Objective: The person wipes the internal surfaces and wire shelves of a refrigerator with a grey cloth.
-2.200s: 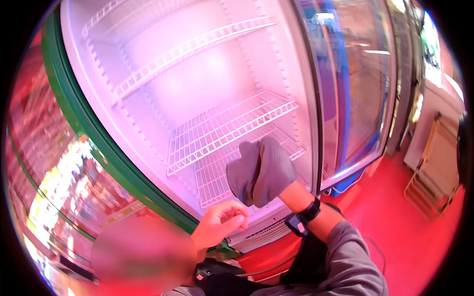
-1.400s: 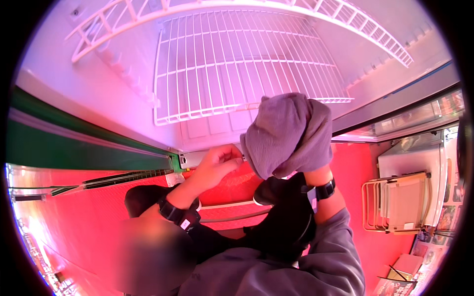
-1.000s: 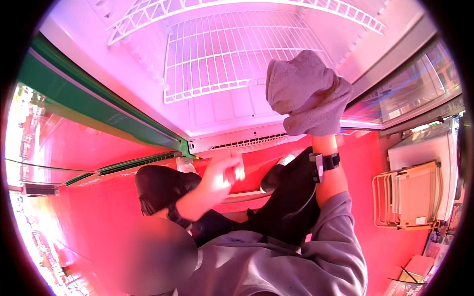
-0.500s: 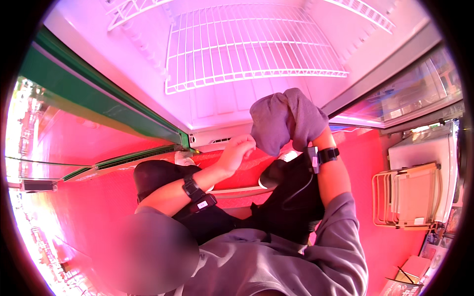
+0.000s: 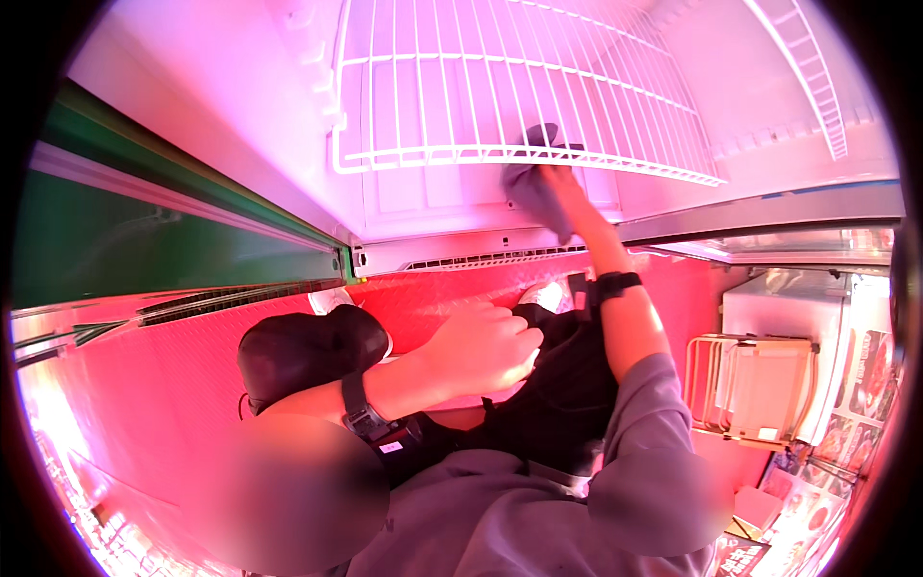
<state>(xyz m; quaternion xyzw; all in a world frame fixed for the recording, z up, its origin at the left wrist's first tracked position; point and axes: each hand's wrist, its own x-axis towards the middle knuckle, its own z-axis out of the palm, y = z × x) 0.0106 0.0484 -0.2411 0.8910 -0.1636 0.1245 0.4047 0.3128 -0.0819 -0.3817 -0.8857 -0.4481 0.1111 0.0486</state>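
A grey cloth [image 5: 534, 195] sits just under the front rail of the white wire shelf [image 5: 435, 157], right of the rail's middle, partly seen through the wires. The right hand [image 5: 557, 179] reaches in beneath that rail and touches the cloth; its fingers are hidden, so whether they are closed on it I cannot tell. The left hand [image 5: 486, 348] is curled into a loose fist, well in front of the shelf, with nothing visible in it.

The cloth looks light, limp and soft, probably neither fragile nor slippery; whether it is damp does not show. A bunched fold under the palm should give the surest hold, as the loose end droops toward the front of the shelf.

Below the shelf lies a pale panelled cabinet bottom [image 5: 413, 198], glossy under pinkish light. A green frame [image 5: 173, 226] stands left of the shelf; red floor [image 5: 173, 385] spreads in front, and a folded chair [image 5: 769, 385] stands to its front right.
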